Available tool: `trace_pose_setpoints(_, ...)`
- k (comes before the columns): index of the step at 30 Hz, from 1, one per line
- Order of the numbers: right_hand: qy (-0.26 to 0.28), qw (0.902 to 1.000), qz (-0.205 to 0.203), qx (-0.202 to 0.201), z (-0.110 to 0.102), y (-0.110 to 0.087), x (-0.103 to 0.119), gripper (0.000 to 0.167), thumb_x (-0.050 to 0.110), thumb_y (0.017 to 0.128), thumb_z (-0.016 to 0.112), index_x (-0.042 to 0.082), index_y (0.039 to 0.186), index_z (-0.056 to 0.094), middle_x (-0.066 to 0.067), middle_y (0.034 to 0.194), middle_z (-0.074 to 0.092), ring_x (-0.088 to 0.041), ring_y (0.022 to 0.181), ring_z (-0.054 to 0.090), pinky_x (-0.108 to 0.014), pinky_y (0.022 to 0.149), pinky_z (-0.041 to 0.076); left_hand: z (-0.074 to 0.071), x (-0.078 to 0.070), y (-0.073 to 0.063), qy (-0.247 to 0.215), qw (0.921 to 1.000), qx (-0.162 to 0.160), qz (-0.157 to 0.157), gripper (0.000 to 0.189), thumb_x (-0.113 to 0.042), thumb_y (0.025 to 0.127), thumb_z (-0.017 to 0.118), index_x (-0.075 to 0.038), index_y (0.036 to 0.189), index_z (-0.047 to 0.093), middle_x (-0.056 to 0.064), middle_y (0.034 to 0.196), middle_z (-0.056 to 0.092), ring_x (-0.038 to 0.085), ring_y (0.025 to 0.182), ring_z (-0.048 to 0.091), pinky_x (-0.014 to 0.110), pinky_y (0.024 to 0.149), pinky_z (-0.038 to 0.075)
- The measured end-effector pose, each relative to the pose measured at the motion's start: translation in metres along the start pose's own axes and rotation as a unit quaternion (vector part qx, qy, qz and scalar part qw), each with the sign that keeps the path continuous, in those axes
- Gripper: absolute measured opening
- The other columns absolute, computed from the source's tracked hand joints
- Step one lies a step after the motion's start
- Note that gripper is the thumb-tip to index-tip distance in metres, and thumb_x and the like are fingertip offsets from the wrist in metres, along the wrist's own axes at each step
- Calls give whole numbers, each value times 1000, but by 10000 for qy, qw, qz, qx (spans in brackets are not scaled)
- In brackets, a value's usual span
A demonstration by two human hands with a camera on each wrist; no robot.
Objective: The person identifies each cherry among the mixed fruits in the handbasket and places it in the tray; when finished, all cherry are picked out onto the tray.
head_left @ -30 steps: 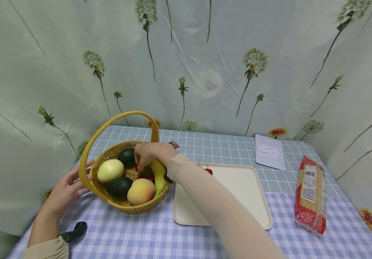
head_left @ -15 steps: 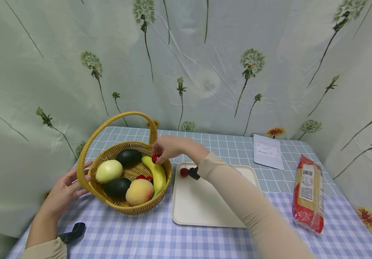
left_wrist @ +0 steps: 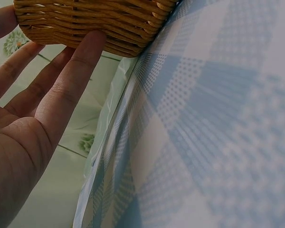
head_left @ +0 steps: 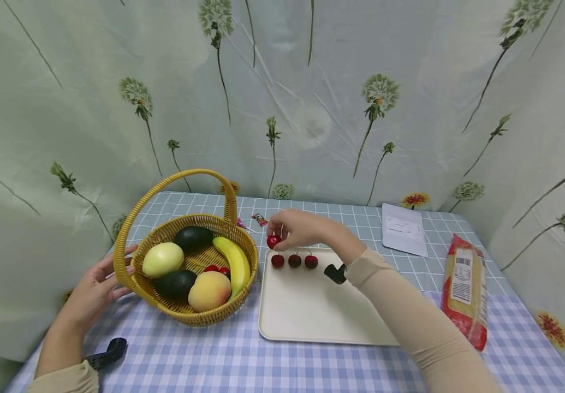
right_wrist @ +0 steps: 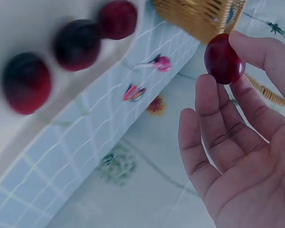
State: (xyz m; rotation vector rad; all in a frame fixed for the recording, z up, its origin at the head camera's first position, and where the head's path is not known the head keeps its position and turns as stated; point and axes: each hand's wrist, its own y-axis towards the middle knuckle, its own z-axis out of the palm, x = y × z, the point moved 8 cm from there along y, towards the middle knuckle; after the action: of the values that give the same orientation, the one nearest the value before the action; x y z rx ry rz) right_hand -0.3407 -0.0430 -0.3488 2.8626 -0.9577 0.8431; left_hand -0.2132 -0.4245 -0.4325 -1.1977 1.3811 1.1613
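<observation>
In the head view my right hand [head_left: 302,226] pinches a dark red cherry [head_left: 273,240] between thumb and fingertips, above the tray's back left edge. The right wrist view shows the held cherry [right_wrist: 223,59] close up. Three cherries with stems stand in a row along the back of the cream tray [head_left: 311,311], the middle cherry [head_left: 295,261] among them. My left hand [head_left: 93,292] touches the left side of the wicker basket [head_left: 203,317] with extended fingers; in the left wrist view a fingertip rests against the basket's weave [left_wrist: 85,23].
Inside the basket lie a banana [head_left: 235,262], a peach [head_left: 209,291], a yellow-green fruit [head_left: 163,260], two dark green fruits and small red ones. Behind the tray are a wrapped candy [head_left: 260,219] and a white pouch [head_left: 403,230]. A red-and-yellow package [head_left: 465,289] lies at right.
My right hand has lifted a cherry out of the basket and carried it right, to the tray's back left corner. The left hand has stayed at the basket's side.
</observation>
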Motion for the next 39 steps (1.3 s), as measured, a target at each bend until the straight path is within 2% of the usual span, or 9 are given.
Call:
trace_pose_setpoints(9, 464, 9978, 217, -429, 5, -47, -40, 24, 9, 94, 77, 6, 116, 70, -4, 108, 73, -15, 97, 71, -34, 91, 59, 0, 0, 0, 14, 10000, 20, 18, 55, -4, 112, 53, -16, 165, 43, -26, 138, 62, -5, 114, 68, 22, 84, 62)
trace_pose_setpoints(17, 799, 9942, 465, -549, 16, -77, -79, 21, 5, 91, 78, 6, 110, 68, -6, 103, 71, -14, 91, 68, -32, 87, 57, 0, 0, 0, 22, 10000, -4, 11, 56, -4, 112, 53, -15, 165, 43, -26, 139, 59, -6, 115, 67, 22, 83, 62)
trace_pose_setpoints(21, 876, 9927, 612, -553, 22, -89, -92, 21, 6, 91, 79, 5, 110, 68, -5, 100, 71, -14, 90, 67, -31, 85, 57, -1, 1, 0, -5, 10000, 10, 29, 55, -3, 112, 53, -15, 165, 43, -25, 139, 59, -6, 115, 67, 22, 83, 62)
trace_pose_setpoints(31, 905, 9895, 970, -571, 31, -100, -111, 25, 12, 91, 84, 6, 110, 69, -4, 100, 72, -12, 88, 66, -27, 81, 55, 2, 0, 2, -98, 9998, 88, 128, 55, -1, 111, 52, -14, 164, 44, -24, 140, 60, -5, 115, 68, 23, 83, 63)
trace_pose_setpoints(39, 920, 9888, 1053, -520, 36, -100, -117, 26, 14, 91, 86, 9, 110, 69, 0, 98, 71, -12, 86, 63, -26, 78, 54, 1, 0, 1, -191, 9997, 91, 111, 55, 0, 111, 51, -17, 163, 47, -22, 138, 61, -4, 115, 68, 23, 83, 63)
